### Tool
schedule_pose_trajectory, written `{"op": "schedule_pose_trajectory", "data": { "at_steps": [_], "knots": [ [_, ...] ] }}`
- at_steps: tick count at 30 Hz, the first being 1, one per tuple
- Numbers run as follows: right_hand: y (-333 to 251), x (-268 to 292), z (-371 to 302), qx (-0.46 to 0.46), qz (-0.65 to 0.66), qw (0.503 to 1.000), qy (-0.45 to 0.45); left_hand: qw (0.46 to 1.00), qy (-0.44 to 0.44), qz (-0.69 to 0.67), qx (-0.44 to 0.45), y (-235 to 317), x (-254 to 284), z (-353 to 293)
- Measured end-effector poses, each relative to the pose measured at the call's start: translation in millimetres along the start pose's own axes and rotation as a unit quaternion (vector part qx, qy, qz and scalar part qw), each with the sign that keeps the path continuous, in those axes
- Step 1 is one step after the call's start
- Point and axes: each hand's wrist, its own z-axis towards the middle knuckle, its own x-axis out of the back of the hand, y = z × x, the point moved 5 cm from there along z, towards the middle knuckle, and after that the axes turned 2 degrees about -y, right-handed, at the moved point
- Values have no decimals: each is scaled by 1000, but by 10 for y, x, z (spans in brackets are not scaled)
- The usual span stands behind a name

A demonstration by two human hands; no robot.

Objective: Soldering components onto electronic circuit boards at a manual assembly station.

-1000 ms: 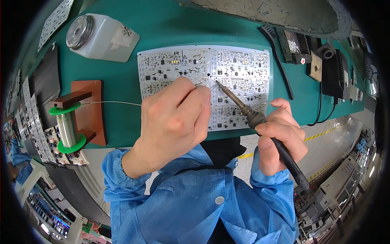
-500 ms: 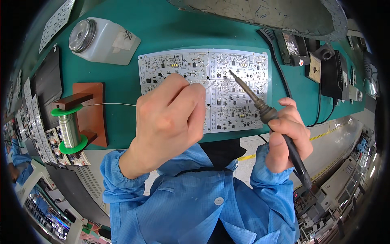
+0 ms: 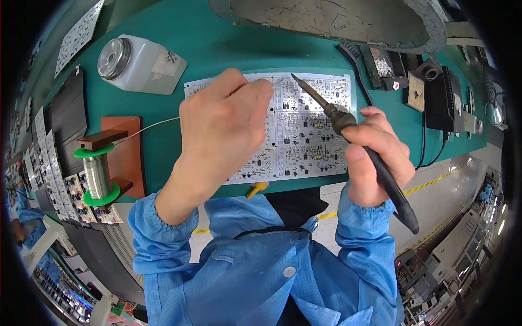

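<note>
My right hand (image 3: 375, 155) grips a soldering iron (image 3: 375, 163) by its dark handle, the tip pointing up and left over the far part of a white circuit board panel (image 3: 312, 127). Closed in a pinch, my left hand (image 3: 223, 117) holds the solder wire (image 3: 155, 127), and it covers much of the panel's left half. The wire runs back to a solder spool (image 3: 97, 176) with green flanges on a brown stand (image 3: 124, 163). A short end of wire shows faintly between my fingertips and the iron's tip.
A whitish plastic bottle (image 3: 144, 65) with a metal cap lies at the upper left. A large grey curved object (image 3: 337, 24) overhangs the far edge. Back right are a black brush (image 3: 356, 68) and a black box (image 3: 451, 100). Populated boards (image 3: 81, 195) lie left; something yellow (image 3: 256, 189) shows at the near edge.
Both hands have moved toward the panel's far edge, and the iron's tip has shifted up and left. The solder wire now slants upward from the spool.
</note>
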Motion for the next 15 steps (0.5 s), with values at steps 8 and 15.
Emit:
{"op": "schedule_pose_trajectory", "data": {
  "at_steps": [8,15],
  "knots": [
    [43,-68,57,6,-4,1000,-10,1000,1,-7,-6,-22,-30,-9],
    [46,-66,61,3,4,1000,-8,1000,2,-15,-4,-17,-32,-4]
  ]
}}
